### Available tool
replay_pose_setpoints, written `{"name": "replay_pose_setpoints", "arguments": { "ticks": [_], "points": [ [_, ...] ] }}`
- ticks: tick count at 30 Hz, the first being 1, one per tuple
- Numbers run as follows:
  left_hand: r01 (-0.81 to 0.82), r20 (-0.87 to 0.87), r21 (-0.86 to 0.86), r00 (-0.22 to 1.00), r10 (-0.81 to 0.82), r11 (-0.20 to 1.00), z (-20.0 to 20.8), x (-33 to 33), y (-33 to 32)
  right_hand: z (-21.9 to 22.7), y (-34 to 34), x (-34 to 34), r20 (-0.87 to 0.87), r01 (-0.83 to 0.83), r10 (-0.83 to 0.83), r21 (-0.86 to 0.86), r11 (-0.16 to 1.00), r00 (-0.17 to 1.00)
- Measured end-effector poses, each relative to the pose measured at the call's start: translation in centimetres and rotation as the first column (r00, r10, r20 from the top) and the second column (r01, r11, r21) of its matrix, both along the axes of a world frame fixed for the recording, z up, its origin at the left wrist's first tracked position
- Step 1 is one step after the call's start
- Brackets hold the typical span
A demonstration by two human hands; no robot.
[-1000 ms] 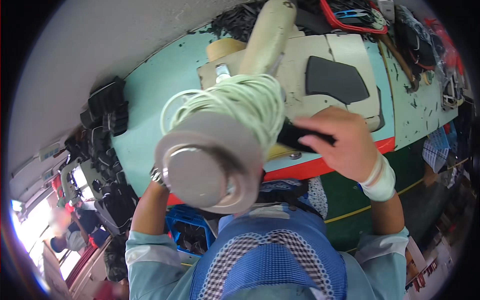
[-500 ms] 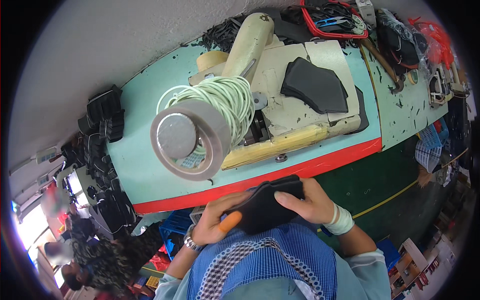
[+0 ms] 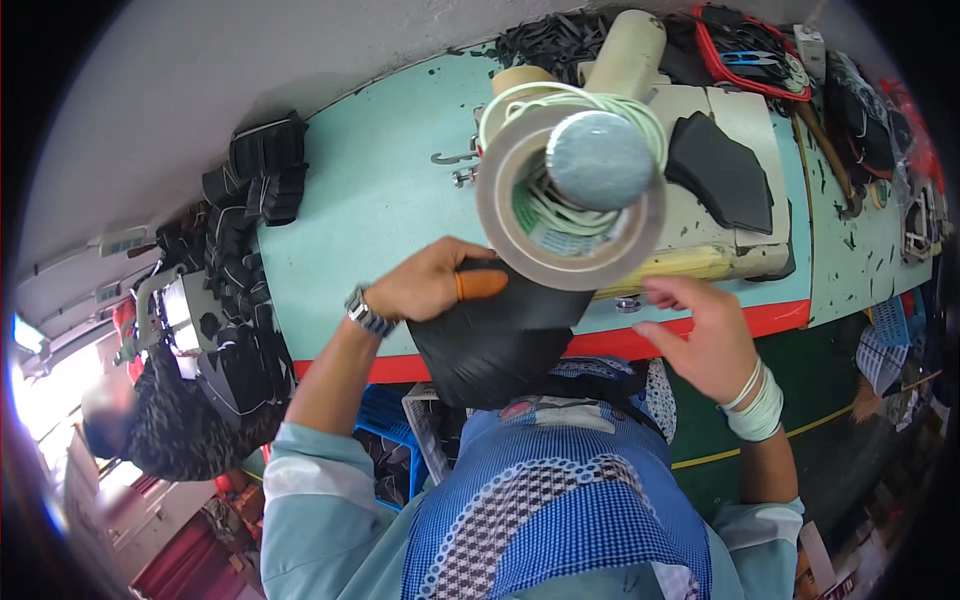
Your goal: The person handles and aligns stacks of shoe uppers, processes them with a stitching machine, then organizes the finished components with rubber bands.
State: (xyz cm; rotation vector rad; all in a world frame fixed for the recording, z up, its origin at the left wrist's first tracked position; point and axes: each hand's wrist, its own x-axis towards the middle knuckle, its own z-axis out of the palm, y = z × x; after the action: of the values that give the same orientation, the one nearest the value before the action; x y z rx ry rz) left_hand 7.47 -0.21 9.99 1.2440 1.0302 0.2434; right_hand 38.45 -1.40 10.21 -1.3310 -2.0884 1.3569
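My left hand (image 3: 425,285), with an orange cover on one finger and a metal watch at the wrist, grips black sheet pieces (image 3: 500,350) by their upper left edge. They hang over the table's red front edge, and their upper right part goes behind a tape roll (image 3: 490,215). To the right, my right hand (image 3: 705,345) is raised with thumb and forefinger apart, holding nothing; a pale band wraps its wrist. It is close to the yellow-covered front edge of a cream machine (image 3: 690,262). Dark cut pieces (image 3: 720,170) are stacked on the machine bed.
Pale green cord (image 3: 640,115) is coiled behind the tape roll. Tied black bundles (image 3: 268,165) sit on the table's left end. A red basket (image 3: 705,50) with blue-handled snips and a hammer (image 3: 830,160) lie at the right. Another person (image 3: 190,420) is at the far left.
My right hand has let go of the black pieces and moved right. My left hand has lifted them up over the table edge. The view has shifted, so the machine appears further right.
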Motion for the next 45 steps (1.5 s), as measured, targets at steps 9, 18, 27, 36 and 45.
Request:
{"name": "replay_pose_setpoints", "arguments": {
  "ticks": [9,18,27,36,45],
  "points": [
    [0.063,0.056,0.051,0.996,-0.066,0.997,-4.6,0.1,1.0,-2.1,5.7,-3.5,0.037,-0.161,0.159,0.394,0.905,0.987],
    [0.110,-0.031,0.028,0.994,-0.109,0.994,-0.4,0.2,2.9,-0.8,5.8,1.3,-0.038,-0.226,0.225,-0.028,0.974,0.974],
    [-0.247,0.001,0.078,0.969,0.248,0.966,-3.7,-0.2,0.5,-0.5,5.3,-0.4,-0.096,-0.054,0.040,-0.151,0.987,0.995],
    [-0.028,-0.197,0.415,0.973,0.119,0.910,-1.1,3.9,-0.1,-1.6,5.7,-2.7,-0.084,-0.160,0.196,0.314,0.936,0.977],
    [0.195,-0.197,0.339,0.971,-0.133,0.921,-1.7,1.3,2.4,-1.2,5.7,-0.7,-0.138,-0.207,0.207,0.019,0.978,0.969]
  ]
}}
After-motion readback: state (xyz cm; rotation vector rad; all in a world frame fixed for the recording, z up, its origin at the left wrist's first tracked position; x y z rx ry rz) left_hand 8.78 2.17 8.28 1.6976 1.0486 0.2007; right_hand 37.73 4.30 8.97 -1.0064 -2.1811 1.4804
